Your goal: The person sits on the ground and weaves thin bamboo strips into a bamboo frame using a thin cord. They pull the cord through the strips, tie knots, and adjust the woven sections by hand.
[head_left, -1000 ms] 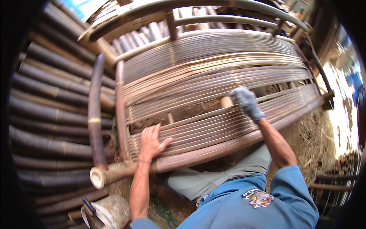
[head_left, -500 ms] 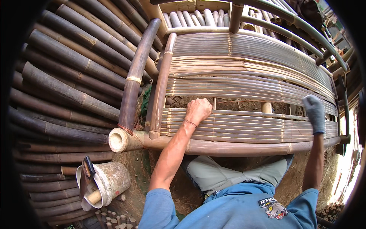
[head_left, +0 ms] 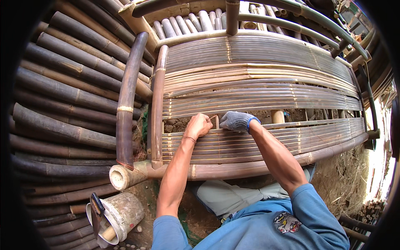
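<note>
A bamboo bench (head_left: 266,167) lies across in front of me, its seat made of dark and pale slats (head_left: 233,146). My bare left hand (head_left: 199,126) is closed in a pinch at the gap between two bands of slats. From its fingertips sticks a thin reddish-brown cord (head_left: 213,118). Just right of it, my right hand (head_left: 237,121), in a grey knitted glove with a blue cuff, is closed over the same gap. What its fingers hold is hidden. Through the gap show soil and a pale round bamboo crosspiece (head_left: 277,116).
Dark bamboo poles (head_left: 54,125) are stacked along the left. At lower left a dirty white bucket (head_left: 125,210) lies tilted, with a dark-handled blade tool (head_left: 96,208) in it. Curved bamboo rails (head_left: 291,27) rise at the bench's far side. More cut poles (head_left: 183,25) lie behind.
My right hand has swung from the seat's right part to beside my left hand. The left hand stays at the gap in a pinch. The view has shifted somewhat.
</note>
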`<state>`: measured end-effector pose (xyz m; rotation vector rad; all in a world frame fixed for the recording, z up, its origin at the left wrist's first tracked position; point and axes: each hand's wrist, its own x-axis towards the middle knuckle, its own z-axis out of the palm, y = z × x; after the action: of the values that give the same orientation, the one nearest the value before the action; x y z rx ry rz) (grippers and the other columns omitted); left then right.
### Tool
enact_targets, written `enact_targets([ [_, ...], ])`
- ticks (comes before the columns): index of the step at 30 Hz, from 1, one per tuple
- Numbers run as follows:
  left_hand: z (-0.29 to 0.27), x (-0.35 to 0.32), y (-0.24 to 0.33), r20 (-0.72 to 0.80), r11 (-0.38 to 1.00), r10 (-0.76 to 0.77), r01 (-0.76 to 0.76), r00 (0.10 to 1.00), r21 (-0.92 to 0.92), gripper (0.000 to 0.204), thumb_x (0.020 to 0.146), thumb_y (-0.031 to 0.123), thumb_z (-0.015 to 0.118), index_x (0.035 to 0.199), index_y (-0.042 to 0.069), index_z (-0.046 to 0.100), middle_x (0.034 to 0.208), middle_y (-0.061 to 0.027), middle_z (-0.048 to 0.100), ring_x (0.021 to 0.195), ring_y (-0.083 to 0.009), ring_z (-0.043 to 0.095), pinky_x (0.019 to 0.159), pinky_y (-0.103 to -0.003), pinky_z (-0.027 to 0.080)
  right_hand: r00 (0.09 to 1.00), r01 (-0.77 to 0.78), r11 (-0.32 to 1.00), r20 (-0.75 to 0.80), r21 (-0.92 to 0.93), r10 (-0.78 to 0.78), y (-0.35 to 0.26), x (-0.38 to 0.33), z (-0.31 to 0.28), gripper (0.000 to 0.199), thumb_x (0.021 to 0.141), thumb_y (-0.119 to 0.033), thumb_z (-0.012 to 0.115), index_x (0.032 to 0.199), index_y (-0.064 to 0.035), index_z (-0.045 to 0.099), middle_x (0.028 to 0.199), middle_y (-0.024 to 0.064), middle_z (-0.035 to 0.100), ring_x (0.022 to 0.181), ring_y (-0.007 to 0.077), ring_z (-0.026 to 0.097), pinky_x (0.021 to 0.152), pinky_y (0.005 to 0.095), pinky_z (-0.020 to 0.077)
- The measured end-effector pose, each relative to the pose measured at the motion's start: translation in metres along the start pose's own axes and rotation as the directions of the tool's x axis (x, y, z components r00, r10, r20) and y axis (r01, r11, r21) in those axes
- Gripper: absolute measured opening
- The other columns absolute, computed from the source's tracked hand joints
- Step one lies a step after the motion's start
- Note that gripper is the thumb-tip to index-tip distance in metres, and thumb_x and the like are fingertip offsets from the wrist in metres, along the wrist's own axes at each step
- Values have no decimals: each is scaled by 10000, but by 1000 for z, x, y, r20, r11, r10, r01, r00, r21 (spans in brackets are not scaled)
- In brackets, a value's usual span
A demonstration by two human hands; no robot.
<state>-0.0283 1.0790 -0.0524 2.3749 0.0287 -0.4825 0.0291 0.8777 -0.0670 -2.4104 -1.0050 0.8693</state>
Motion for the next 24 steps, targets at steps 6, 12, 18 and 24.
enact_targets([
  [6, -43, -51, 21, 280, 591, 248, 84, 927, -802, 219, 898, 220, 745, 973, 14, 747, 824, -35, 711, 636, -27, 521, 550, -205, 421, 662, 391, 919, -678, -48, -318, -79, -80, -3, 256, 876, -256, 701, 1030, -51, 690, 1087, 158, 678, 971, 379, 642, 867, 449, 526],
  [12, -35, -54, 12, 222, 501, -19, 202, 975, -841, 218, 963, 180, 661, 1081, -2, 680, 894, -115, 749, 463, -9, 464, 396, -142, 368, 913, -43, 554, -192, 832, 359, -89, -312, -15, 271, 917, -171, 632, 734, 17, 699, 719, 83, 669, 586, 176, 603, 589, 349, 531],
  [18, 5, -36, 4, -213, 828, -61, -70, 975, -557, 206, 938, 223, 650, 992, 31, 700, 915, -111, 737, 608, -158, 601, 558, -300, 502, 416, 296, 745, -783, 598, 463, -44, -608, -8, 275, 1005, -235, 546, 840, -25, 614, 712, 101, 603, 633, 180, 591, 576, 257, 506],
  [24, 36, -48, -4, -364, 964, 226, -153, 904, 219, 259, 947, 313, 599, 943, 98, 744, 920, -111, 646, 945, -295, 593, 838, -463, 456, -88, -988, 5, -588, 154, 804, 16, -802, 16, 266, 951, -265, 578, 885, -16, 645, 755, 139, 579, 742, 256, 570, 723, 366, 477],
])
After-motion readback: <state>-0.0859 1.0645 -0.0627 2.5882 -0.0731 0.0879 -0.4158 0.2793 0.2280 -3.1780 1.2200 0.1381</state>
